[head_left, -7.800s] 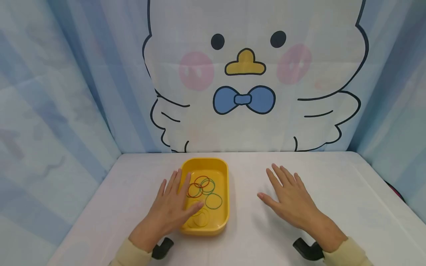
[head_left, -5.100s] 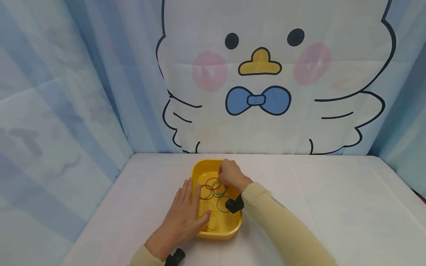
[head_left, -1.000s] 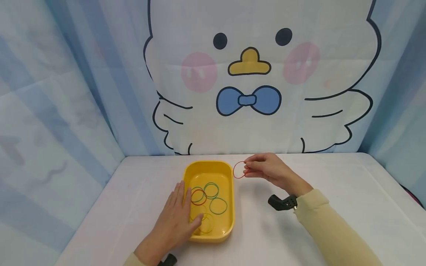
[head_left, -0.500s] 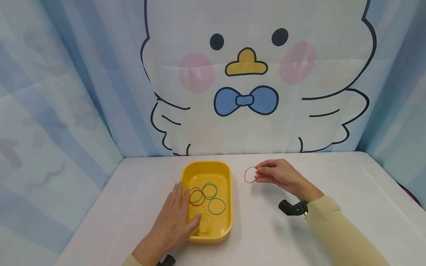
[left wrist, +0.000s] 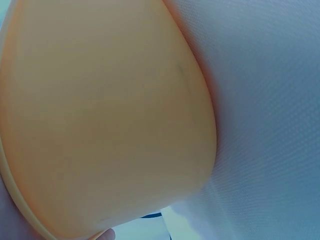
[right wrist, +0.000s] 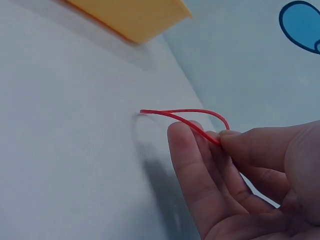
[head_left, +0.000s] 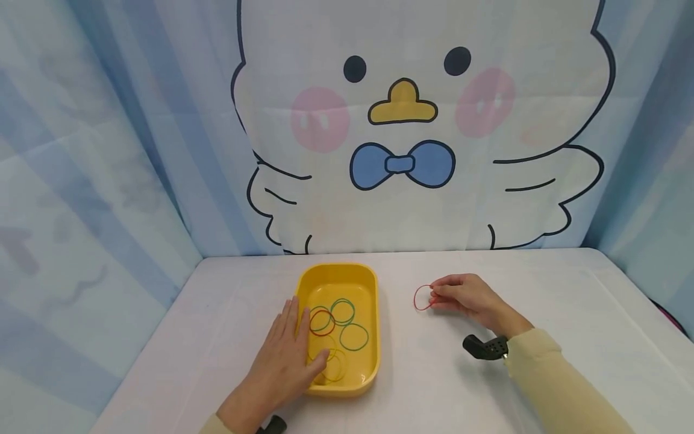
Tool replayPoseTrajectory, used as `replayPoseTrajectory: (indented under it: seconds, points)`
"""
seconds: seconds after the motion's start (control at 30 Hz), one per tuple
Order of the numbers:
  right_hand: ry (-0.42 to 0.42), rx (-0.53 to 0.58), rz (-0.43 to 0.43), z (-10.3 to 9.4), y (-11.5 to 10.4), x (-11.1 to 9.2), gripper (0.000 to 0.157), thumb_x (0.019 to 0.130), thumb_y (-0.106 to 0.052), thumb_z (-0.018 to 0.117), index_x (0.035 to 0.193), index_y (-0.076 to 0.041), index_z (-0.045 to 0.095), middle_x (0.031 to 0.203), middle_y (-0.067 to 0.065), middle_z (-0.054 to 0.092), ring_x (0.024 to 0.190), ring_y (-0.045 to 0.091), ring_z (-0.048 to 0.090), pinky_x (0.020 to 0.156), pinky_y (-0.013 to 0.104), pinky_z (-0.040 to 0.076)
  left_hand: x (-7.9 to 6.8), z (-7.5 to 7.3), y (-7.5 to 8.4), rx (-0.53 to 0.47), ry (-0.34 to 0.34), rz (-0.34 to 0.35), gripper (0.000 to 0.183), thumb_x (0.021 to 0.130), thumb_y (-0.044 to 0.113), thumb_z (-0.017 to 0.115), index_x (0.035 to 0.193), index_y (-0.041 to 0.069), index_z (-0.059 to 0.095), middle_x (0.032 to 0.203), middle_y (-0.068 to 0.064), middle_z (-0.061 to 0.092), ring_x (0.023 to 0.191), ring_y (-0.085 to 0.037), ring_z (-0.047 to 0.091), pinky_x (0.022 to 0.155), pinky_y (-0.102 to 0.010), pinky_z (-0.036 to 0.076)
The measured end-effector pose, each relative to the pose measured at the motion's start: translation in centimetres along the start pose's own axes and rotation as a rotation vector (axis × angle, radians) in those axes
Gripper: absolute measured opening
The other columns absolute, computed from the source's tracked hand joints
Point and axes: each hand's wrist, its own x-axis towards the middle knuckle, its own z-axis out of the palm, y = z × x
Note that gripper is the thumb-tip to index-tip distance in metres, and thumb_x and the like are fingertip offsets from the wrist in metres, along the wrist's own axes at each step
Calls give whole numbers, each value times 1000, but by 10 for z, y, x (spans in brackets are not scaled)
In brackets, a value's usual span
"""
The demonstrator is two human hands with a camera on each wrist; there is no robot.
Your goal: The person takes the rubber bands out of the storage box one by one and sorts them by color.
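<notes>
My right hand [head_left: 468, 299] pinches a red rubber band [head_left: 416, 296] between thumb and fingers, to the right of the yellow tray [head_left: 374, 337]. In the right wrist view the red band [right wrist: 195, 111] stretches out past the fingertips, close over the white table. My left hand [head_left: 284, 355] lies with straight fingers along the tray's left rim, its thumb reaching over the inside. Within the tray are another red band [head_left: 332, 330], several green bands [head_left: 367, 337] and pale yellow bands [head_left: 344, 364]. The tray's outer wall [left wrist: 110, 110] fills most of the left wrist view.
White cloth covers the table [head_left: 423, 386]. Behind it hangs a backdrop [head_left: 401, 217] printed with a cartoon bird, and blue-white curtains [head_left: 81, 181] stand at both sides. A black wrist mount [head_left: 485, 348] sits on the right wrist.
Since the early frames, the right hand has reached into the tray and taken out a red rubber band. Over the last second it has moved right and nearer, lower over the table. The left hand stays.
</notes>
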Motion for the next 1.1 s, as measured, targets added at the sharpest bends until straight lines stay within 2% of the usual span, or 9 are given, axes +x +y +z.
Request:
replayPoseTrajectory:
  seconds: [0.13, 0.4, 0.87, 1.1]
  points:
    - [8, 14, 23, -3, 6, 0, 42, 85, -9, 57, 119, 13, 45, 91, 14, 64, 81, 18, 65, 81, 36, 52, 0, 0, 0, -2, -3, 0, 81, 85, 60, 36, 143, 7, 19, 152, -13, -5, 140, -26, 0, 113, -43, 12]
    - [-6, -13, -1, -5, 11, 1, 39, 87, -6, 55, 117, 15, 44, 86, 12, 65, 78, 17, 65, 79, 35, 53, -1, 0, 0, -1, 30, 10, 80, 85, 59, 37, 143, 7, 20, 152, -13, -3, 140, -26, 1, 113, -43, 13]
    - [71, -253, -97, -3, 8, 1, 33, 87, -9, 52, 111, 14, 53, 80, 10, 65, 69, 14, 63, 71, 30, 55, 0, 0, -1, 4, 15, 4, 82, 84, 60, 37, 143, 7, 20, 152, -13, -3, 140, -26, 1, 113, -43, 13]
    - [148, -395, -102, -4, 4, 0, 32, 87, -14, 50, 110, 7, 57, 88, 11, 65, 71, 16, 63, 71, 28, 53, 1, 0, -1, 4, 2, -6, 82, 83, 61, 38, 143, 7, 21, 152, -13, -3, 140, -27, 1, 113, -43, 12]
